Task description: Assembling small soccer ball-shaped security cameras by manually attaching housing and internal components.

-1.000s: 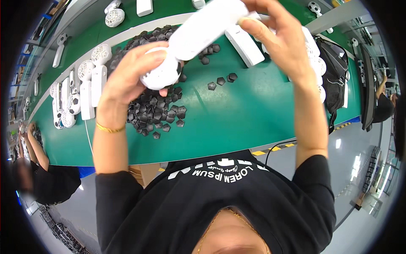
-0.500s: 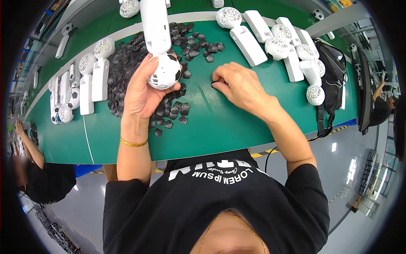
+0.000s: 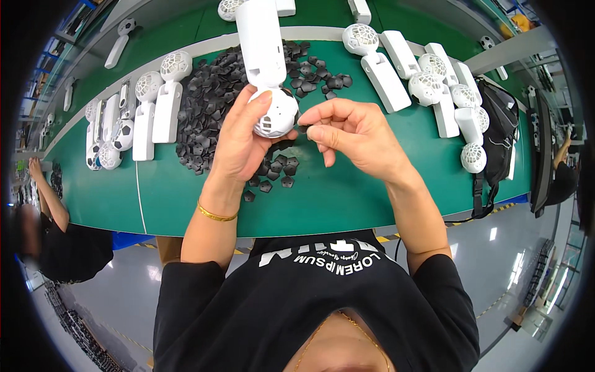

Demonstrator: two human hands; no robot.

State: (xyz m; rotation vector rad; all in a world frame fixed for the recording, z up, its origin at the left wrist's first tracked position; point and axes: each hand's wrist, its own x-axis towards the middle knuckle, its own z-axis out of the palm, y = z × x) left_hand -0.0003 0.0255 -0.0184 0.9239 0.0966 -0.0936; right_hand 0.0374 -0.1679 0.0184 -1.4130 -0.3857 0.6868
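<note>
My left hand (image 3: 237,146) is closed around the ball-shaped end of a white handheld device with a soccer-ball head (image 3: 277,118); its long white body points away from me. Black shows on the ball's far right side, and pale slots face me. My right hand (image 3: 359,135) is beside the ball's right side, thumb and forefinger pinched on a small black piece, mostly hidden by the fingertips. Under and behind my left hand spreads a pile of black pentagon pieces (image 3: 207,102), with several loose ones (image 3: 287,181) nearer me.
White devices with latticed ball heads stand in groups at the left (image 3: 144,131) and right (image 3: 387,84) of the green table (image 3: 322,204). A black mesh backpack (image 3: 499,130) is at the right edge. Another person (image 3: 65,248) works at far left.
My right hand has moved left with its small black piece, up to the ball. The head view has shifted slightly; my left hand still holds the device.
</note>
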